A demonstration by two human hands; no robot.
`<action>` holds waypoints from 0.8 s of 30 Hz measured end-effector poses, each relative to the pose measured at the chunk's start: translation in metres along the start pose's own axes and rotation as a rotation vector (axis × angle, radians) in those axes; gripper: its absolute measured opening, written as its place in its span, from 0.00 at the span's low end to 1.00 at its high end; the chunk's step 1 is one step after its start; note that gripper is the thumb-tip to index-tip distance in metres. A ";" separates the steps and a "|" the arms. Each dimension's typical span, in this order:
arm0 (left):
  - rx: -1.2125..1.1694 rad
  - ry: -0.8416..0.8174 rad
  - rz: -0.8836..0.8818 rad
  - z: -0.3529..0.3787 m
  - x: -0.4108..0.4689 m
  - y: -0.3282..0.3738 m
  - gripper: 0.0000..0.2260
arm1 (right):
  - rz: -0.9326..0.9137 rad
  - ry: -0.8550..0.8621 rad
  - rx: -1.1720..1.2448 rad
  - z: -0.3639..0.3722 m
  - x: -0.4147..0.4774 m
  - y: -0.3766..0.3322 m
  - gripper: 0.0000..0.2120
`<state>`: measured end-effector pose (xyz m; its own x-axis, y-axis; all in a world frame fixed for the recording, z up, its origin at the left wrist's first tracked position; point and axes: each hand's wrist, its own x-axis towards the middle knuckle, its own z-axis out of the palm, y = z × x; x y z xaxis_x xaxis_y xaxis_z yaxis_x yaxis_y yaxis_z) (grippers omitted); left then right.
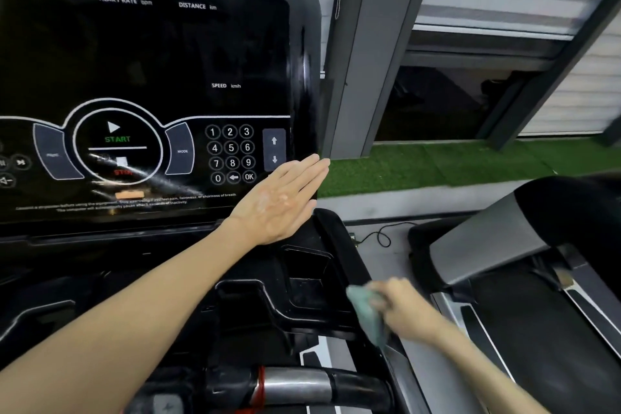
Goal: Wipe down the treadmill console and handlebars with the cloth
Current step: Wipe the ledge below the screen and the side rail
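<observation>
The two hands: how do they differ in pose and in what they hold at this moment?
The left hand is open, fingers straight and together, at the lower right corner of the console; the right hand is closed. The left hand holds nothing; the right hand grips the green cloth. The left hand is higher up; the right hand is lower, at the tray's right edge. Both are bare.

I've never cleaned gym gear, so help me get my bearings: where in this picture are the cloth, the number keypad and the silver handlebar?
cloth (367, 314), head view, on its bunched green middle.
number keypad (231, 155), head view, on the 5 key.
silver handlebar (295, 386), head view, on its metal middle.
</observation>
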<state>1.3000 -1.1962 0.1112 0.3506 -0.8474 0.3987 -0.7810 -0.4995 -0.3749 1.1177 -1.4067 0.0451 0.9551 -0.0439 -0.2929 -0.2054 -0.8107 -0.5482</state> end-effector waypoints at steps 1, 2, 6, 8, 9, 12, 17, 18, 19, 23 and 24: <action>-0.001 0.001 0.000 0.000 0.000 0.000 0.26 | 0.037 0.023 0.255 -0.005 0.010 -0.002 0.09; -0.003 0.003 0.001 0.000 0.000 0.000 0.26 | 0.087 0.020 0.488 -0.008 0.020 -0.003 0.09; -0.018 0.026 0.004 0.000 0.000 0.000 0.25 | 0.251 -0.038 1.063 -0.010 0.054 -0.013 0.10; -0.015 0.039 0.007 0.000 0.000 0.000 0.25 | 0.293 -0.001 1.105 -0.008 0.071 -0.013 0.09; -0.015 0.040 0.008 0.000 0.000 0.000 0.25 | 0.301 0.037 1.067 -0.006 0.081 -0.012 0.08; -0.012 0.030 0.004 0.000 0.000 0.000 0.25 | 0.219 0.208 0.739 -0.006 0.115 -0.013 0.06; -0.004 0.022 -0.008 0.001 0.000 0.001 0.24 | -0.004 0.271 0.069 -0.007 0.162 -0.039 0.08; -0.004 0.026 -0.009 0.001 0.000 0.001 0.24 | -0.035 0.242 -0.022 -0.003 0.169 -0.047 0.08; -0.011 0.033 -0.009 0.001 0.001 0.001 0.24 | -0.074 0.213 -0.135 0.002 0.175 -0.052 0.08; -0.031 0.046 -0.008 0.004 0.001 0.001 0.24 | -0.127 0.131 -0.550 0.019 0.191 -0.062 0.13; -0.028 0.045 -0.007 0.005 0.001 0.001 0.24 | -0.132 0.134 -0.566 0.022 0.194 -0.063 0.14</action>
<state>1.3020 -1.1984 0.1072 0.3331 -0.8348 0.4385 -0.7929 -0.4996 -0.3488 1.3116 -1.3514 0.0054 0.9910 0.0345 -0.1290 0.0270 -0.9978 -0.0599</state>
